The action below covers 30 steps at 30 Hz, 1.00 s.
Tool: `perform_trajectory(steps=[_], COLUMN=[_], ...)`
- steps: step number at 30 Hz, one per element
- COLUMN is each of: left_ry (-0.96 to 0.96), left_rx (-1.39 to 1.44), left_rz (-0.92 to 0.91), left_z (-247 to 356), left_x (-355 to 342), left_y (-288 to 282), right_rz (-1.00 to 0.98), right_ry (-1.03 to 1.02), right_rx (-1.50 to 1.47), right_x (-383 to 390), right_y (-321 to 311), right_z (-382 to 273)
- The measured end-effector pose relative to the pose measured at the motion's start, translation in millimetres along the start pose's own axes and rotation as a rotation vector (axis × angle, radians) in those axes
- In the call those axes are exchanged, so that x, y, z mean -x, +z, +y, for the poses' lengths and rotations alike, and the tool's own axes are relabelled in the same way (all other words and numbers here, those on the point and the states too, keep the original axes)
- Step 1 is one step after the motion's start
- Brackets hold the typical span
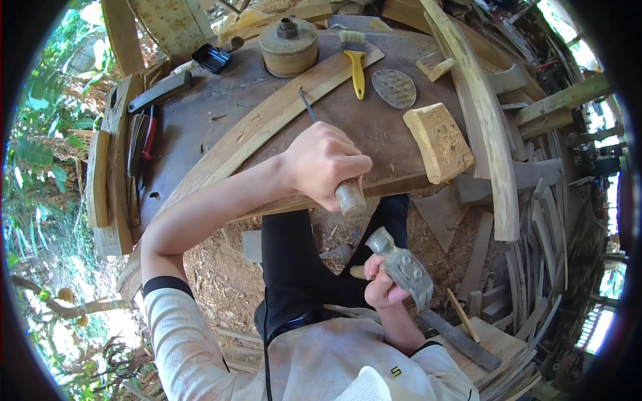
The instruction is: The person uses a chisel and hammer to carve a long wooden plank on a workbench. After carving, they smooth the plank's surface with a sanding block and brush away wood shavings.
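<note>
My left hand [326, 164] is closed round a slim chisel [350, 198]; its worn wooden handle end sticks out toward me. The thin metal blade points away, its tip over a long pale wooden board [251, 134] lying across the table; whether it touches the wood I cannot tell. Held low in front of my body, a grey metal claw hammer [404, 264] is gripped close under its head by my right hand [383, 286]. Most of the hammer's short-looking wooden handle is hidden by that hand.
On the brown table [200, 144] are a yellow paintbrush [358, 73], a round stone-like pot [287, 50], an oval flat piece [394, 89], a wooden block [438, 144] and a red-handled tool [149, 137]. A long curved beam [491, 127] borders the right; wood offcuts lie beyond.
</note>
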State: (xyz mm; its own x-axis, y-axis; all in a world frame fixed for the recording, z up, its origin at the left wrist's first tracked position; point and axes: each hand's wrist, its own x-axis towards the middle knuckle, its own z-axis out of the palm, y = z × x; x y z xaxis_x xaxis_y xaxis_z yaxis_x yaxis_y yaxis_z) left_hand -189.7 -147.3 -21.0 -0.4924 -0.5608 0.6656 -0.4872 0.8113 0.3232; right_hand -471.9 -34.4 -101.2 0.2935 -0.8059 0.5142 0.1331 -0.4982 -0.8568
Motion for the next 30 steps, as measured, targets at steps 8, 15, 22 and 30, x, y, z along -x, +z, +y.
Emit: perform_trajectory(steps=[8, 15, 22, 30], left_ry=[-0.022, 0.03, -0.013, -0.007], left_rx=[0.032, 0.046, 0.097, 0.055], left_rz=[-0.021, -0.024, 0.02, 0.034], left_z=[-1, -4, -3, -8], left_x=[3, 3, 3, 8], left_y=[-8, -7, -9, -10], right_rz=[-0.082, -0.146, -0.19, -0.128], right_ry=[-0.44, -0.219, -0.3, -0.371], right_rx=[0.007, 0.485, 0.492, 0.468], right_x=[-47, -44, -45, -58], right_y=[10, 10, 8, 19], right_z=[-34, -27, -23, -22])
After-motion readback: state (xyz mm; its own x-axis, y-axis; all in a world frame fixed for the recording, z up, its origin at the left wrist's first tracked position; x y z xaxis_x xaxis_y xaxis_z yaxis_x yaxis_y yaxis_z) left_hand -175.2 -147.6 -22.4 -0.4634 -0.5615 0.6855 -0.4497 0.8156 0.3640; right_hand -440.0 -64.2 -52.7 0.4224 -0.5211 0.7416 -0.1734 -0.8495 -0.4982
